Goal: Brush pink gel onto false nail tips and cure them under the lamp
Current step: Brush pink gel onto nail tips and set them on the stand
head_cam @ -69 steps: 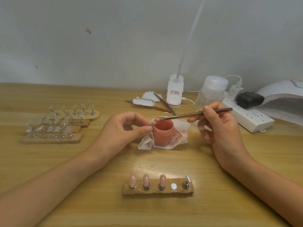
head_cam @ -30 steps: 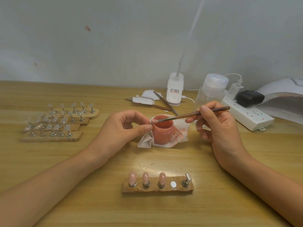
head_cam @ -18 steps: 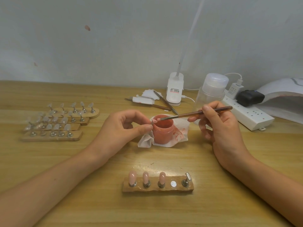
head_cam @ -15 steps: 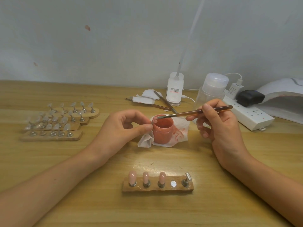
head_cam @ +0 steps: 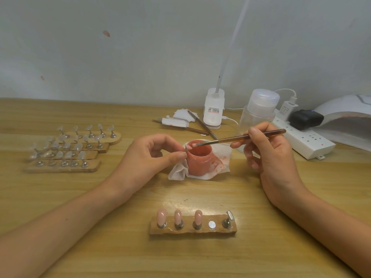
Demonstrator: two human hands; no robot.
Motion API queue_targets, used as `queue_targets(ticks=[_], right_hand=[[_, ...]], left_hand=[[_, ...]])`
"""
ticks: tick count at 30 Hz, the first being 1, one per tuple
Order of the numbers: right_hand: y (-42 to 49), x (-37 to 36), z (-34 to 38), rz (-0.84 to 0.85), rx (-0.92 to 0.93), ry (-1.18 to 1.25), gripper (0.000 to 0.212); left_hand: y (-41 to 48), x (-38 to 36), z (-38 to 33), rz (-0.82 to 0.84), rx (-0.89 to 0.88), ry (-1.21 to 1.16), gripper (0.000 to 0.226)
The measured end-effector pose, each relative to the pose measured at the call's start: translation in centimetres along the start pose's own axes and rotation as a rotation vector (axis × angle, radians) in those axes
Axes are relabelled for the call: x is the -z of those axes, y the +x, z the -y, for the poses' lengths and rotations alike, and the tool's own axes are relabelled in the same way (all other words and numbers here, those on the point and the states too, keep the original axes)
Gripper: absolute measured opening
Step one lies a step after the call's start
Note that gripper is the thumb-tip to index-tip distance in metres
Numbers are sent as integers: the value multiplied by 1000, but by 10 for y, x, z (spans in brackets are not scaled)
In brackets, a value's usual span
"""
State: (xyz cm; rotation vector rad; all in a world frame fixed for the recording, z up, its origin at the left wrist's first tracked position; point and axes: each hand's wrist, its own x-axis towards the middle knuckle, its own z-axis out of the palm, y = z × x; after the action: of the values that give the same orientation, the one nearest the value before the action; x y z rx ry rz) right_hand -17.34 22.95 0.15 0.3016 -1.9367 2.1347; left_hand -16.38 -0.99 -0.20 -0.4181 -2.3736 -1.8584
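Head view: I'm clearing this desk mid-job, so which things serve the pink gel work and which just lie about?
In the job: brush in right hand; nail tip pinched by left hand; pink gel jar; holder with three pink tips; clear-tip strips; curing lamp.
Lying about: tweezers; clear bottle; desk lamp base; power strip.

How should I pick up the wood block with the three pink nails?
Probably pinch the wood block by its two short ends, coming in low from the sides. The pink nails stand upright along its top, so fingers from above would bump them.
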Motion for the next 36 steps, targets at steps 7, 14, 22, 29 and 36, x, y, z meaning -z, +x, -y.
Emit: queue_targets(ticks=[7, 14, 22, 29, 36], right_hand=[[-1, -1, -1, -11, -15, -32, 14], [-2, -4, 1, 43, 8, -6, 17], [-2, -4, 1, 56, 12, 9, 16], [-2, -4, 1, 28, 1, 40, 14], [-1, -3, 0, 1, -23, 11, 13]], left_hand=[[-1, 0, 0, 2, 2, 6, 21], [-3, 1, -2, -5, 2, 8, 23], [-2, 1, -3, -6, 10, 7, 23], [-2, 1, -2, 0, 10, 8, 24], [-1, 1, 0, 10, 10, -5, 23]])
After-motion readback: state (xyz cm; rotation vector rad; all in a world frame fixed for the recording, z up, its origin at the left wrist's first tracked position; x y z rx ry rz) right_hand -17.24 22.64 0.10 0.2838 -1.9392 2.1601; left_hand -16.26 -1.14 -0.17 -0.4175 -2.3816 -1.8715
